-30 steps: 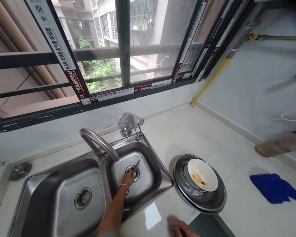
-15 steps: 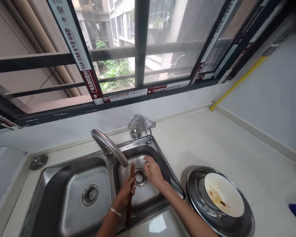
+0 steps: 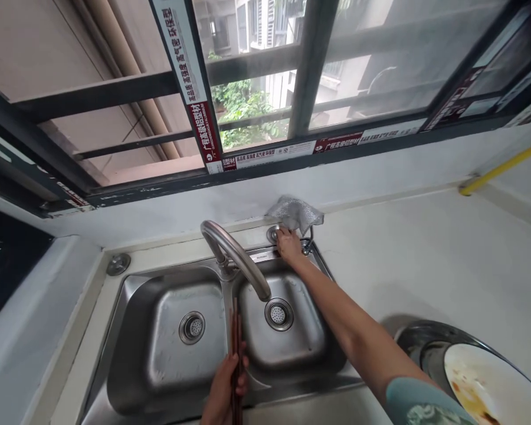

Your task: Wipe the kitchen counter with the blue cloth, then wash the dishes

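Note:
My left hand is wrapped round a bundle of brown chopsticks, held upright over the divider between the two basins. The right hand reaches to the back rim of the sink, by a round metal stopper and just below a grey mesh cloth. Its fingertips are too small and partly covered to show what they hold, if anything. The curved faucet hangs over the right basin, where a drain strainer shows.
The left basin has its own drain. Another round stopper lies at the back left corner. A stained white bowl sits on metal dishes at the lower right. Behind are the window and a yellow pipe.
My right hand has moved from over the right basin to the back rim near the mesh cloth. The left hand with the chopsticks is now nearer the divider. The view has turned left.

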A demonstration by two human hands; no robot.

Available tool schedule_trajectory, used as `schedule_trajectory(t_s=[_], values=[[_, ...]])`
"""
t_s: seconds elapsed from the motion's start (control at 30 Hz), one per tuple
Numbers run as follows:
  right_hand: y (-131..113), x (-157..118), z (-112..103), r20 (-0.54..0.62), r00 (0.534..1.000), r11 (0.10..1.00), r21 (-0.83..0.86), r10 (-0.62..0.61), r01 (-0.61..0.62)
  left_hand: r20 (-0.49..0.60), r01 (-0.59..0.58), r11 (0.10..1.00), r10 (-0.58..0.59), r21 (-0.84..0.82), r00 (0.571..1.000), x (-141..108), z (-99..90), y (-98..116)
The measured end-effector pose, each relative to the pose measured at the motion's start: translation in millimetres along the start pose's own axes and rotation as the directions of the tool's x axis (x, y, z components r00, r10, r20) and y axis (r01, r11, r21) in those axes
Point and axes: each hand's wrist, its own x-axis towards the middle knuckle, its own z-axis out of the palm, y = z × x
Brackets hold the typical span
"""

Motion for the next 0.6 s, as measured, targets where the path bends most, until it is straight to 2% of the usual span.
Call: schedule_trajectory(t_s=[0.17,0.23,0.27,0.3,0.37,0.4,0.43,0.47,0.5,0.53,0.57,0.6], values=[[-6.1,2.5,-11.1,0.001,1.0,0.999,0.041,0.014,-0.014,0.019,0.033,0.999,-0.033,0.013,0.999,8.0,30.9,1.0],[-20.2,-13.5,-14.9,-0.043,0.998,0.996,0.068,0.055,-0.052,0.026,0.061,0.998,-0.061,0.021,0.998,14.2,46.5,0.9],[-29.0,-30.0,-17.0,-0.088,0.994,0.992,0.115,0.068,-0.058,0.022,0.074,0.997,-0.074,0.027,0.997,17.8,53.8,0.6],[-37.6,-52.5,-19.6,-0.139,0.987,0.983,0.176,0.078,-0.053,0.013,0.087,0.996,-0.088,0.034,0.996,21.5,60.8,0.1],[-49.4,-113.1,-28.1,-0.27,0.963,0.92,0.376,-0.007,0.112,0.003,0.104,0.992,-0.104,0.067,0.995,28.9,74.2,-2.2],[-50.4,-148.4,-34.9,-0.303,0.95,0.868,0.45,-0.074,0.211,0.007,0.107,0.989,-0.108,0.103,0.994,32.4,81.2,-4.2],[-46.8,-185.2,-44.5,-0.326,0.94,0.821,0.508,-0.095,0.259,0.02,0.105,0.982,-0.109,0.154,0.994,35.4,88.7,-6.8],[-37.9,-221.9,-57.3,-0.321,0.944,0.797,0.55,-0.073,0.249,0.047,0.099,0.97,-0.112,0.221,0.993,37.5,97.3,-10.1],[-23.5,-257.6,-73.6,-0.332,0.943,0.794,0.579,0.025,0.183,0.091,0.085,0.95,-0.117,0.3,0.989,38.3,106.9,-14.0],[-3.5,-291.1,-92.8,-0.347,0.923,0.801,0.594,0.169,0.076,0.145,0.062,0.922,-0.126,0.382,0.981,37.7,117.7,-18.5],[21.6,-321.7,-113.7,-0.364,0.87,0.796,0.603,0.333,-0.053,0.204,0.03,0.887,-0.139,0.46,0.969,35.5,129.7,-23.7],[50.6,-348.6,-134.6,-0.397,0.781,0.782,0.597,0.482,-0.18,0.264,-0.013,0.852,-0.148,0.523,0.953,32.3,142.7,-29.5]])
